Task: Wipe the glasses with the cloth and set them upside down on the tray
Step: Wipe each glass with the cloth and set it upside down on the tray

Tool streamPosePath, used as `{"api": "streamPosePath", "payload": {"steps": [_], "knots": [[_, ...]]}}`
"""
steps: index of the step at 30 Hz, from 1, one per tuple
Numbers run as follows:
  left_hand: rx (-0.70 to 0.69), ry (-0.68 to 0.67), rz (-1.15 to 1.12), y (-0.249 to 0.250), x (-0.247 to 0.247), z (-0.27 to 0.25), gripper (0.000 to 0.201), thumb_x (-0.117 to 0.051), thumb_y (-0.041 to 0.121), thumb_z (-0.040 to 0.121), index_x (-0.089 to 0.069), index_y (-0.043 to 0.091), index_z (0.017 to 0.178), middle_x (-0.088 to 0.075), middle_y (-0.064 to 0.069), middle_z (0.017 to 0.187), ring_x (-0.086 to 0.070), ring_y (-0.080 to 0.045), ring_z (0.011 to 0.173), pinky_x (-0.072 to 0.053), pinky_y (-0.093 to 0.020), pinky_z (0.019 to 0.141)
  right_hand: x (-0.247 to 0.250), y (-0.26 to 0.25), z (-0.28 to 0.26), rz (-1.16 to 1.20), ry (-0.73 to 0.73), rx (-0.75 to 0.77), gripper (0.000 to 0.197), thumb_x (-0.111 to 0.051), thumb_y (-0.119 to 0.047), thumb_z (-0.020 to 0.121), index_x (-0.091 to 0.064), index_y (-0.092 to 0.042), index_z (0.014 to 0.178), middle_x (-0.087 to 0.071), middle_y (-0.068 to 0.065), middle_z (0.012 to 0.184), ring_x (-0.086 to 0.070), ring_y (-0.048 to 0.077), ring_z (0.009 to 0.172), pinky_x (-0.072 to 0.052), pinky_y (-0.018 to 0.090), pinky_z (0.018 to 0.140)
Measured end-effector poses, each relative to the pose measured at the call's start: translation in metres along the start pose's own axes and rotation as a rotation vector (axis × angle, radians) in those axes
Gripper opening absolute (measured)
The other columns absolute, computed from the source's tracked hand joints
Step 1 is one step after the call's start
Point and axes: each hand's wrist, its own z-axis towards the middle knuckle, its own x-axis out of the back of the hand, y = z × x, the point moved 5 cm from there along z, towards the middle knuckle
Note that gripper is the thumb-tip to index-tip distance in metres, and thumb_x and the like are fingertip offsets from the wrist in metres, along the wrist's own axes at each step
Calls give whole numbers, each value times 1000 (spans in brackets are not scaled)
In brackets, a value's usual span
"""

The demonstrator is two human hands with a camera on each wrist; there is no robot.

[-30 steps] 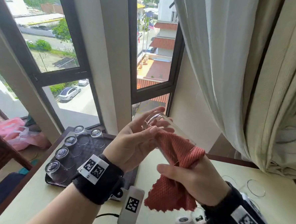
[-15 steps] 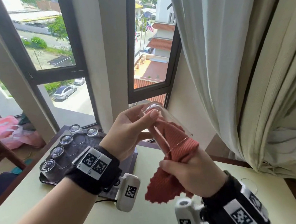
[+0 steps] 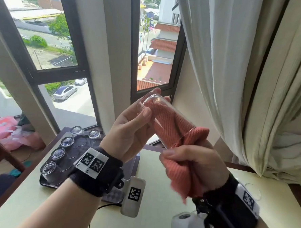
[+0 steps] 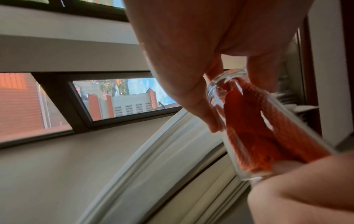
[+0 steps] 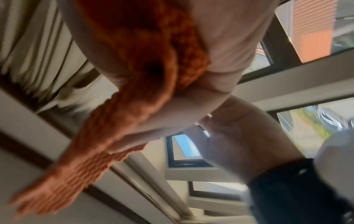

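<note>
The glass point(image 3: 165, 121) is held in mid-air, gripped at its base by the left hand point(image 3: 129, 130); the cloth point(image 3: 183, 161), stuffed inside, is clutched by the right hand point(image 3: 194, 162). Thin-walled, slippery glass (presumably fragile) is best gripped around the thick base.

We see a coral-red ribbed cloth point(image 3: 177, 126), black wristbands point(image 3: 98, 179) with black-and-white square markers, a pale-yellow tabletop point(image 3: 153, 219), and a cream curtain point(image 3: 237, 66).
</note>
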Motion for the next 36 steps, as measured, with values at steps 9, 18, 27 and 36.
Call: {"api": "streamPosePath", "payload": {"steps": [9, 18, 27, 36], "knots": [[154, 263, 293, 0, 14, 0, 61, -90, 51, 76, -75, 6, 113, -73, -12, 91, -72, -26, 81, -64, -39, 76, -3, -1, 8, -1607, 61, 275, 70, -49, -4, 85, -50, -39, 146, -64, -25, 89, -66, -6, 77, -52, 9, 70], [288, 335, 487, -5, 17, 3, 66, -85, 48, 75, -74, -8, 108, -78, -20, 93, -75, -31, 81, -67, -41, 81, 14, 26, 16, -1876, 126, 155, 71, -52, -8, 90, -40, -32, 156, -74, -2, 118, -69, 18, 104, -52, 27, 88], [81, 17, -277, -29, 4, -16, 64, -64, 26, 105, -38, 11, 161, -38, -16, 168, -43, -38, 151, -41, -55, 121, 2, 16, 2, -225, -11, 18, 60, -67, 10, 77, -69, -20, 130, -69, 23, 93, -71, 35, 72, -64, 44, 68], [118, 63, -99, -18, 3, -8, 59, -83, 43, 90, -67, 10, 135, -67, -12, 128, -65, -28, 115, -48, -50, 109, 3, 20, 0, -783, 148, 20, 18, -70, 6, 91, -61, -9, 90, -63, 12, 74, -67, 25, 68, -62, 43, 67]]}}
